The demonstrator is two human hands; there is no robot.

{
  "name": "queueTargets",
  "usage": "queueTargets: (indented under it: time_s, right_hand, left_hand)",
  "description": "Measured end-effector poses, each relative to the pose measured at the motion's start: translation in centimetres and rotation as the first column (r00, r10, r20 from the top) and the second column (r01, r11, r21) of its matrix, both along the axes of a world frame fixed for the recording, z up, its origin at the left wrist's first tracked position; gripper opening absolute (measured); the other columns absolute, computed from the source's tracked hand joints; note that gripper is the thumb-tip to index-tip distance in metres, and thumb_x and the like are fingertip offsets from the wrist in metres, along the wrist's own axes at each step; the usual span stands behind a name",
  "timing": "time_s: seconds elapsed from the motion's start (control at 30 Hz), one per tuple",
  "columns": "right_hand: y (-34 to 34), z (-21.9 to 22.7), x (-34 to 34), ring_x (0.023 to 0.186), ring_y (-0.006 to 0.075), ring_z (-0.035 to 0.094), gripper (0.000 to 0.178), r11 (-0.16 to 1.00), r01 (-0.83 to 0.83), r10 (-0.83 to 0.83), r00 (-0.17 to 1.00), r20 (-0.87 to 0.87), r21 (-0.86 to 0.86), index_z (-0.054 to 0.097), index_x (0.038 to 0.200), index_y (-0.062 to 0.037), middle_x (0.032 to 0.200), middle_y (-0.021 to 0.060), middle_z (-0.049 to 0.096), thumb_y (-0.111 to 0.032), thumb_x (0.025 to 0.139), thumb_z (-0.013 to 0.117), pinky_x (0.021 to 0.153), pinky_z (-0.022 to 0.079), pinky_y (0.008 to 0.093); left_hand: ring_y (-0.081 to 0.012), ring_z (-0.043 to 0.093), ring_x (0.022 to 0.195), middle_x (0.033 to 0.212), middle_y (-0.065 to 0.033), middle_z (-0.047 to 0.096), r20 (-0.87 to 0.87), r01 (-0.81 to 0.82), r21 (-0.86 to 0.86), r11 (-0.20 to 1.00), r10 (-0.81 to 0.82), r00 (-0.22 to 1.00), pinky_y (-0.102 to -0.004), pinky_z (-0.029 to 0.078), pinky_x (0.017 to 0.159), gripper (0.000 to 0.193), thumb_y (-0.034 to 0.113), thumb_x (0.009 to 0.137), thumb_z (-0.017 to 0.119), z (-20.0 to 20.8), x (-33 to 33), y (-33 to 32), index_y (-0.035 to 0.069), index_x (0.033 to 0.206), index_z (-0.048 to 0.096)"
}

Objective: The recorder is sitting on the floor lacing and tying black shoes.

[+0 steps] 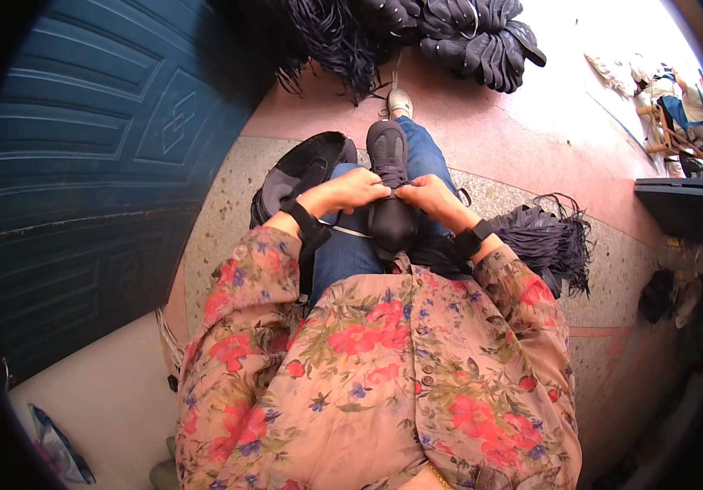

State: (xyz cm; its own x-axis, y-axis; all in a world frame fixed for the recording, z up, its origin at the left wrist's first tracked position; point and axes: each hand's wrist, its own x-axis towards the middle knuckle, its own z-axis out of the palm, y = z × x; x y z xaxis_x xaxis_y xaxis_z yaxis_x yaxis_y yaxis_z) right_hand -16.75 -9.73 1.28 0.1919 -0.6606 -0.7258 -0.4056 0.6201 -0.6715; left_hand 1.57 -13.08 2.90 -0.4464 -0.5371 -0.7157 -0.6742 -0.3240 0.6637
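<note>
Left hand (pixel 350 192) and right hand (pixel 427 194) are both pinching the black shoe (pixel 390 192) lying on the lap, toe pointing far; black laces bundle (pixel 549 237) lying right.

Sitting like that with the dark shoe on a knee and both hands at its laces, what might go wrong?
The black shoe only rests on the knee, steadied by the left hand and right hand; a hard tug could tip it onto the floor. The bundle of black laces lies loose beside the leg and might tangle or get dragged along. Both hands crowd the same spot, so fingers may pinch.
</note>
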Motion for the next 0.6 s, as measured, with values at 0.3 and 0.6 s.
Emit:
queueTargets:
  time_s: [0.3, 0.6]
  right_hand:
    - [-0.5, -1.5, -5.7, 0.043, 0.0084, 0.036, 0.025, 0.994, 0.019, -0.014, 0.999, -0.049, 0.106, 0.057, 0.07, -0.0072, 0.058, -0.0018, 0.047, -0.032, 0.074, 0.06, 0.038, 0.027, 0.0239]
    - [5.6, -1.5, -21.6, 0.042, 0.002, 0.027, 0.017, 0.569, 0.811, -0.796, 0.504, 0.334, 0.134, 0.054, 0.081, -0.0105, 0.055, -0.0078, 0.037, -0.026, 0.087, 0.052, 0.034, 0.02, 0.0171]
  left_hand:
    - [-0.0015, 0.031, 0.042, 0.058, 0.0074, 0.041, -0.111, -0.287, -0.049, 0.957, 0.28, 0.953, -0.0177, 0.025, 0.035, 0.022, 0.029, 0.079, 0.062, 0.9, 2.7, 1.1, 0.007, 0.081, 0.06]
    - [-0.0045, 0.035, 0.044, 0.057, 0.0051, 0.041, -0.364, -0.85, 0.18, 0.496, 0.836, 0.411, -0.0194, 0.029, 0.04, 0.007, 0.009, 0.079, 0.056, 6.9, 21.8, -1.7, 0.009, 0.072, 0.054]
